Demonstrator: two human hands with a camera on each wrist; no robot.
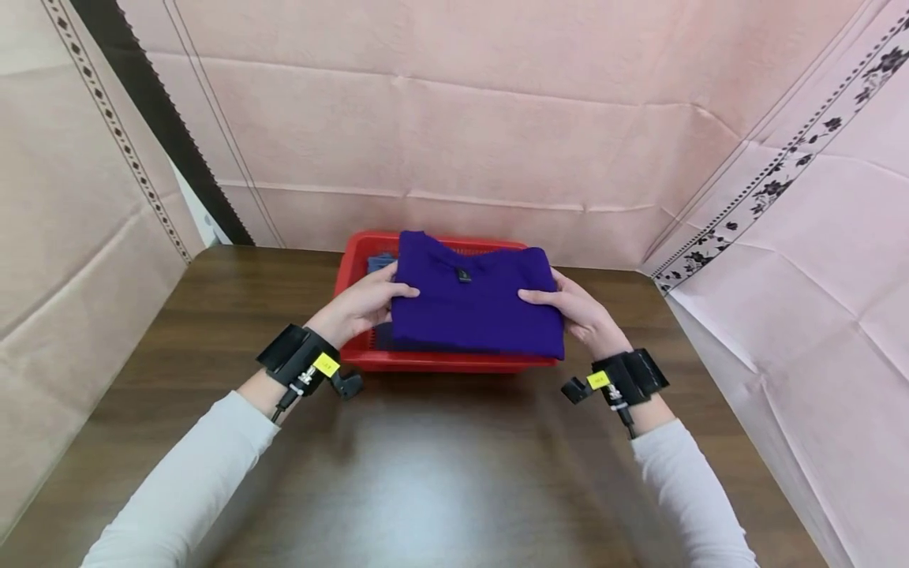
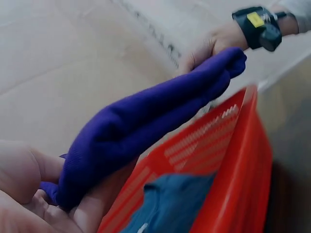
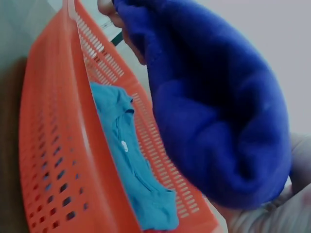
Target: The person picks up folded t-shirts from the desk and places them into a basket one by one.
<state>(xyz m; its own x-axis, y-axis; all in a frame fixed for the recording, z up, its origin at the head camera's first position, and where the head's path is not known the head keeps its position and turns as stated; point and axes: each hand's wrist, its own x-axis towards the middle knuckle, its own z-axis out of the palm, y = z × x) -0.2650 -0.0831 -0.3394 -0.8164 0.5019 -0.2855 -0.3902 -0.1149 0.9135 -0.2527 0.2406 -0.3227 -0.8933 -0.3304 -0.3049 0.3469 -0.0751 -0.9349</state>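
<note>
A folded purple shirt [image 1: 476,308], its neckline and dark label facing up, is held level over a red plastic basket [image 1: 440,361]. My left hand [image 1: 365,304] grips its left edge, thumb on top and fingers underneath. At the opposite edge my right hand [image 1: 578,308] pinches it the same way. Both wrist views show the shirt's thick folded layers raised above the basket. Inside the basket lies a folded blue garment [image 3: 131,155], mostly hidden under the shirt in the head view.
The basket stands at the back of a brown wooden table [image 1: 419,465], close to a pink cloth backdrop [image 1: 454,150]. More cloth with a floral border [image 1: 767,193] hangs at the right. Each wrist wears a black camera strap [image 1: 630,375].
</note>
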